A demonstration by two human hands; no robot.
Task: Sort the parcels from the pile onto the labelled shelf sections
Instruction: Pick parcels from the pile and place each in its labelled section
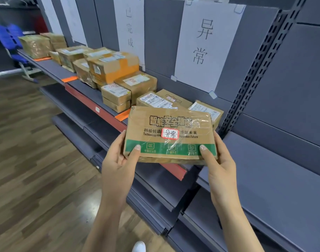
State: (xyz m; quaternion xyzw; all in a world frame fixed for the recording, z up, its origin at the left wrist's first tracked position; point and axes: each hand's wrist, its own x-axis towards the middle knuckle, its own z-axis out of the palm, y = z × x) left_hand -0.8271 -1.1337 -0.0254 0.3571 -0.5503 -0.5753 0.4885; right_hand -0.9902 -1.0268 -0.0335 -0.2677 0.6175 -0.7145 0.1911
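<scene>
Grey shelf [93, 96] behind, parcel [170, 135] held between both hands [119, 160]

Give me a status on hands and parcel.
Left hand, right hand grip the parcel at near corners. Parcel not yet on shelf. Other parcels lie behind it.

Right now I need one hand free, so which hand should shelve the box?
Right, probably: the right hand grips the box end nearer the 异常 sign; the left hand holds the aisle side.
</scene>
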